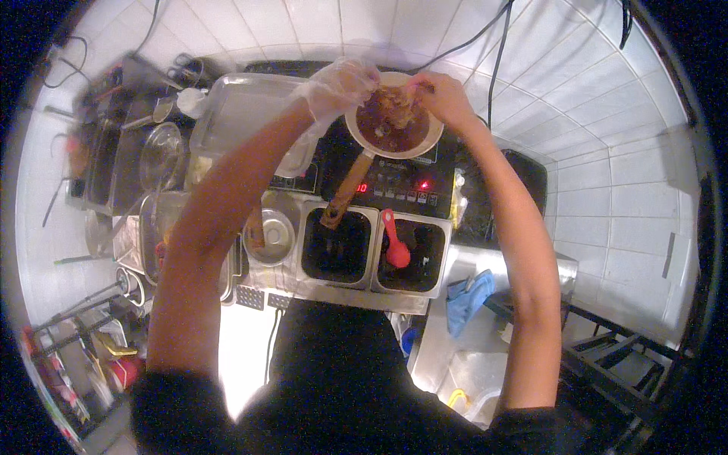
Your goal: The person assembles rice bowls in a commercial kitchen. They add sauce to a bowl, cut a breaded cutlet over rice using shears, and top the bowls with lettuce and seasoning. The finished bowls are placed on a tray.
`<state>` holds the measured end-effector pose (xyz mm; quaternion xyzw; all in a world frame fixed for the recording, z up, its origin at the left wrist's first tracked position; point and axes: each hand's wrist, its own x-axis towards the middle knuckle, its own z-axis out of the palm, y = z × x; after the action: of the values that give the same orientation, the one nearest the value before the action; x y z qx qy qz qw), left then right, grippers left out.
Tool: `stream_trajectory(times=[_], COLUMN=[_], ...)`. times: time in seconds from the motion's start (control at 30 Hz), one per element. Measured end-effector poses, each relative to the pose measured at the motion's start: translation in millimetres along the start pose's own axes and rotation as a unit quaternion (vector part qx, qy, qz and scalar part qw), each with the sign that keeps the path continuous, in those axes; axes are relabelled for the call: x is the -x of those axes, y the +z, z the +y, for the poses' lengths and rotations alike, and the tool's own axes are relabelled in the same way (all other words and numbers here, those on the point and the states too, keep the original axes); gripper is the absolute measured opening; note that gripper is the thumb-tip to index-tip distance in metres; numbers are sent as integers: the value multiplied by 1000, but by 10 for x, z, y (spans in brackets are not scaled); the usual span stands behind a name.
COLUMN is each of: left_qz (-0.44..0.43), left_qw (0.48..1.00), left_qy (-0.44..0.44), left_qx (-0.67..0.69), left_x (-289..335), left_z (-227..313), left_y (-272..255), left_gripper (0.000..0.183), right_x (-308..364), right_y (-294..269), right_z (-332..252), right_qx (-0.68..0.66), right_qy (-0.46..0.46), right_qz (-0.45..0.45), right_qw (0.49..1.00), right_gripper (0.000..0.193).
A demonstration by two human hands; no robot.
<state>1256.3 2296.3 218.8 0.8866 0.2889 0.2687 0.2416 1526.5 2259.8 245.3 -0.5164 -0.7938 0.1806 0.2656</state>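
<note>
A pale saucepan (pixel 436 140) with a wooden handle (pixel 350 189) sits on a black induction cooker (pixel 394 182) whose red display is lit. Reddish-brown liquid (pixel 379 138) fills it, and a lumpy brownish mass of food (pixel 397 108) stands in the middle. My left hand (pixel 343 83), in a loose clear plastic glove, is at the pan's upper left rim with fingers drawn together. Across from it, my bare right hand (pixel 446 100) reaches over the right rim, its fingers pinched near the food. What either hand grips is blurred.
Nearer me are two dark-filled metal containers; a red spoon (pixel 395 246) lies on the right one. A round metal pot (pixel 269 236) stands left of them. Clear plastic boxes (pixel 246 106) crowd the left. A blue cloth (pixel 469 299) hangs near the sink (pixel 474 371) at right.
</note>
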Motion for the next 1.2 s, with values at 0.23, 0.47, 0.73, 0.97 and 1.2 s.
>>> stream_trajectory(times=[0.23,0.47,0.73,0.97,1.2], left_qz=[-38,-80,-7,-120,-49], left_qw=[996,967,952,858,913], left_qy=[-56,67,119,76,75], left_qx=[52,-232,-281,-493,-397], left_x=[-93,-176,-190,-257,-188], left_z=[287,123,465,526,580], left_y=[-16,43,-6,123,110], left_gripper=[25,21,16,18,31], right_x=[47,68,149,185,242], right_y=[-79,-142,-189,-194,-71], right_z=[42,14,-238,-182,-86], right_qx=[-33,-27,4,-25,-44], right_qy=[15,7,69,150,94], right_qz=[-20,-5,62,99,85], right_qw=[999,1000,996,983,991], right_gripper=[22,21,20,22,19])
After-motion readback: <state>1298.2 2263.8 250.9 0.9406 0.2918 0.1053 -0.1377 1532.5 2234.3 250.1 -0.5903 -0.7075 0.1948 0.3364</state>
